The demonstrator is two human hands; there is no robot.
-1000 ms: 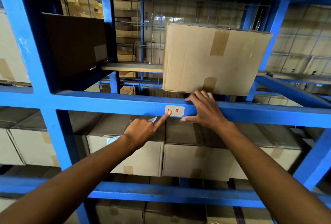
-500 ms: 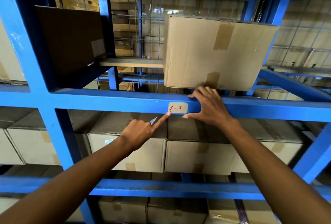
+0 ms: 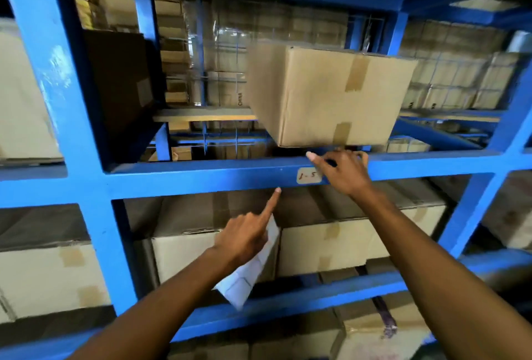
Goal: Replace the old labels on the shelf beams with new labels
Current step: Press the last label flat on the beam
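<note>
Now, white label (image 3: pixel 309 176) (red "1-5"), blue beam (image 3: pixel 201 179), right hand (image 3: pixel 344 174) beside.

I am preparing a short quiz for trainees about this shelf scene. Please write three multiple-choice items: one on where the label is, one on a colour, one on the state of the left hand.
1. Where is the label?
A. on the front of the beam
B. on the box above
C. on the upright post

2. What colour is the writing on the label?
A. black
B. red
C. green

3. What is the left hand doing?
A. lying flat on the beam
B. pulling a box out
C. pointing with one finger while holding a sheet

Answers:
1 A, the label sits on the beam face beside the right hand.
2 B, the marks on the label are red.
3 C, the forefinger is stretched up toward the beam's lower edge and the white sheet shows under the palm.
</note>
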